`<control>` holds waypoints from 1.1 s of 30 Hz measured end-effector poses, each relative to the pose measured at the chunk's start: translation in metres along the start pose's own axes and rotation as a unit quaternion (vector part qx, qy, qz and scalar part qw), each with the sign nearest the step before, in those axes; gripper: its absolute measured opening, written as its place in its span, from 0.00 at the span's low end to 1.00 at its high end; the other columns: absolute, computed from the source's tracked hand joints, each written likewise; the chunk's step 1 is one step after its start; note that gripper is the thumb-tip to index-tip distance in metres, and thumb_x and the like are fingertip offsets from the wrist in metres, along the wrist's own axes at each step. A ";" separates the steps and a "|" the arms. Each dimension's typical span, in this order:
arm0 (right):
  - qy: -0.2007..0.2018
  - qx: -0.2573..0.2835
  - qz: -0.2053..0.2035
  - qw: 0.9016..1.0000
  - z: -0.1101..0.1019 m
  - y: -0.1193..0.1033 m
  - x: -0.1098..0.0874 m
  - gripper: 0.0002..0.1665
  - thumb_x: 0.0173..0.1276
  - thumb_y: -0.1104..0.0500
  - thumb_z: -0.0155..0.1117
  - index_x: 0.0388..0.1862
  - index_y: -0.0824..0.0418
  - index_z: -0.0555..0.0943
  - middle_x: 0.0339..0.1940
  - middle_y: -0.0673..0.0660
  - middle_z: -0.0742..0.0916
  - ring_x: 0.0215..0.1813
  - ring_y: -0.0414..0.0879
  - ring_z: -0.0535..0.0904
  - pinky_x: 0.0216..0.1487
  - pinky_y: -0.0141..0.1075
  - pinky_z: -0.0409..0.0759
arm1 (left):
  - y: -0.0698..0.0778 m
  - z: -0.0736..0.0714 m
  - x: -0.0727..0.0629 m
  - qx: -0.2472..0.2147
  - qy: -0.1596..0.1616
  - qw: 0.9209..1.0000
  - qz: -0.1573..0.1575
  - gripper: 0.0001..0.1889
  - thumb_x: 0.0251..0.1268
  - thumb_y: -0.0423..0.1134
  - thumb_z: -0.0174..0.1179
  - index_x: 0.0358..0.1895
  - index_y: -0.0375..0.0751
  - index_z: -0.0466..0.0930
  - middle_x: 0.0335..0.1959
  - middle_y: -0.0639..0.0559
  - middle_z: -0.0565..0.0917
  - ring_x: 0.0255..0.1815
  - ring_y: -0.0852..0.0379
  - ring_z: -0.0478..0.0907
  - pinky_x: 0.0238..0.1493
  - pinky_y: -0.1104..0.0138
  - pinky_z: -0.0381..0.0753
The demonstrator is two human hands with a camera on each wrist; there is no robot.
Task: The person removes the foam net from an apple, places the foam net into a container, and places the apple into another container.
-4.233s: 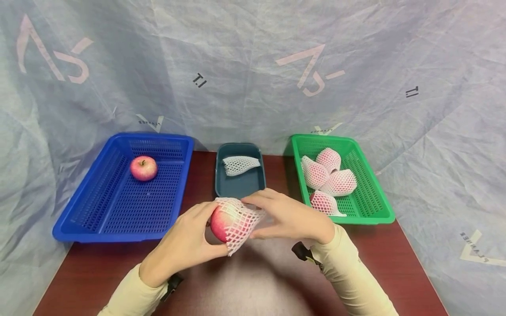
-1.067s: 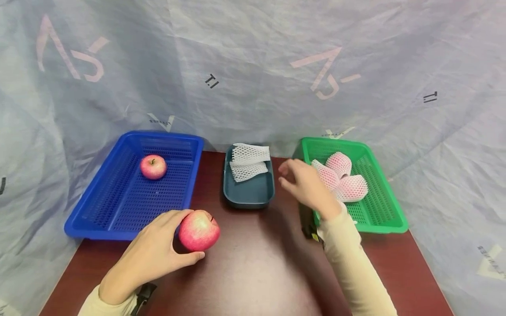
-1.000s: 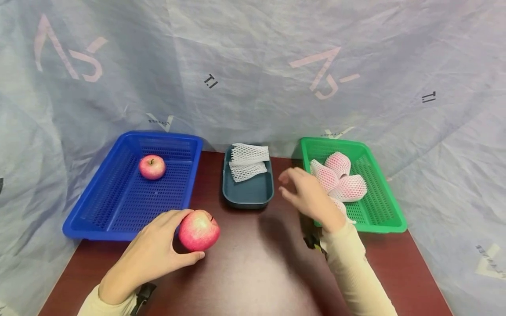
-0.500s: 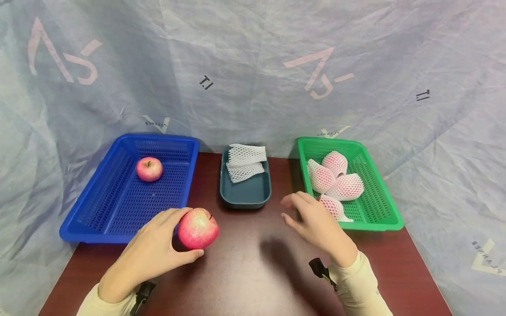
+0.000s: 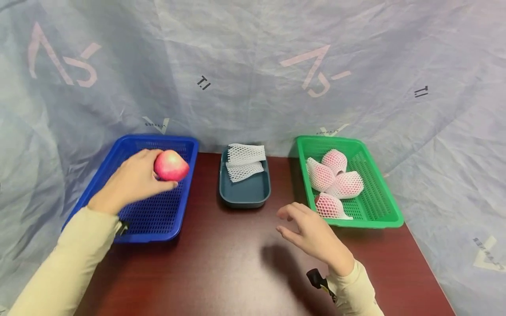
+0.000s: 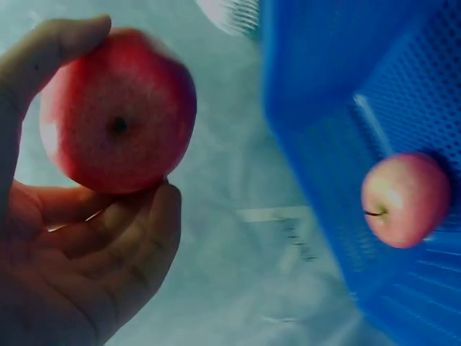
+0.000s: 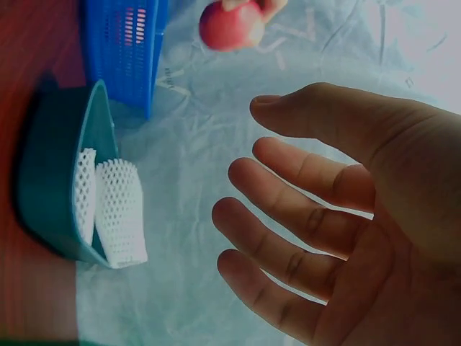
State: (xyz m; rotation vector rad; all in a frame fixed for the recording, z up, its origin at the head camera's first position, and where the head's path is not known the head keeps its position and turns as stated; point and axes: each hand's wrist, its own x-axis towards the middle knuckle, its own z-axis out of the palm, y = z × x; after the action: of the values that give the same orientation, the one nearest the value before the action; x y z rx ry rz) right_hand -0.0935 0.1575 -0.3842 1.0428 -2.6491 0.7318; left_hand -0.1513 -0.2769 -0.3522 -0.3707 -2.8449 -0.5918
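My left hand (image 5: 136, 177) grips a bare red apple (image 5: 171, 165) over the blue basket (image 5: 182, 206), thumb on one side and fingers on the other. In the left wrist view that apple (image 6: 119, 115) shows its blossom end, above the basket's wall. A second bare apple (image 6: 405, 200) lies inside the basket; the left hand hides it in the head view. My right hand (image 5: 314, 235) hovers over the table in front of the green basket (image 5: 379, 219), holding nothing. Its fingers are loosely bent and spread in the right wrist view.
Between the baskets stands a dark teal tray (image 5: 245, 197) with two white foam nets (image 5: 246, 153) in it. The green basket holds several apples (image 5: 345, 185) in foam nets. Behind the table (image 5: 221, 272) hangs a grey cloth (image 5: 237, 66).
The foam net came off the apple, and a second net now lies in the tray. The left hand has carried the apple up and left over the blue basket. The right hand drew back from the tray.
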 end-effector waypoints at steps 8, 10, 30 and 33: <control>0.002 0.029 0.020 0.999 0.007 0.005 -0.015 0.14 0.61 0.57 0.75 0.44 0.54 0.81 0.40 0.46 0.83 0.41 0.41 0.79 0.41 0.36 0.79 | -0.047 0.033 0.054 0.052 -0.073 0.995 -0.048 0.43 0.47 0.56 0.76 0.56 0.24 0.72 0.50 0.28 0.77 0.49 0.29 0.74 0.45 0.36 0.75; -0.001 0.046 0.023 0.999 0.010 0.006 -0.019 0.14 0.62 0.57 0.75 0.44 0.53 0.80 0.41 0.45 0.84 0.41 0.41 0.79 0.42 0.35 0.79 | -0.055 0.045 0.062 0.068 -0.092 0.992 -0.055 0.43 0.46 0.57 0.76 0.55 0.22 0.72 0.49 0.27 0.77 0.49 0.27 0.72 0.44 0.35 0.75; -0.009 0.110 0.053 0.993 0.014 0.009 -0.032 0.15 0.63 0.58 0.75 0.46 0.49 0.80 0.41 0.43 0.83 0.42 0.41 0.80 0.39 0.35 0.80 | -0.076 0.076 0.074 0.106 -0.123 0.986 -0.047 0.29 0.54 0.41 0.69 0.54 0.23 0.73 0.52 0.22 0.73 0.52 0.22 0.65 0.47 0.32 0.69; -0.012 0.111 0.055 0.992 0.015 0.009 -0.032 0.15 0.63 0.58 0.74 0.46 0.49 0.80 0.42 0.42 0.83 0.42 0.42 0.80 0.39 0.34 0.80 | -0.073 0.073 0.073 0.100 -0.135 0.984 -0.052 0.32 0.54 0.43 0.71 0.57 0.24 0.72 0.54 0.22 0.72 0.54 0.22 0.64 0.48 0.32 0.69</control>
State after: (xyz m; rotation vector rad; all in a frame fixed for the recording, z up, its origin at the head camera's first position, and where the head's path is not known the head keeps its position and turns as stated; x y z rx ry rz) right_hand -0.0768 0.1744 -0.4114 0.9686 -2.7103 1.0644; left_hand -0.2524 -0.2973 -0.4255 -0.2878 -3.1639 -0.2871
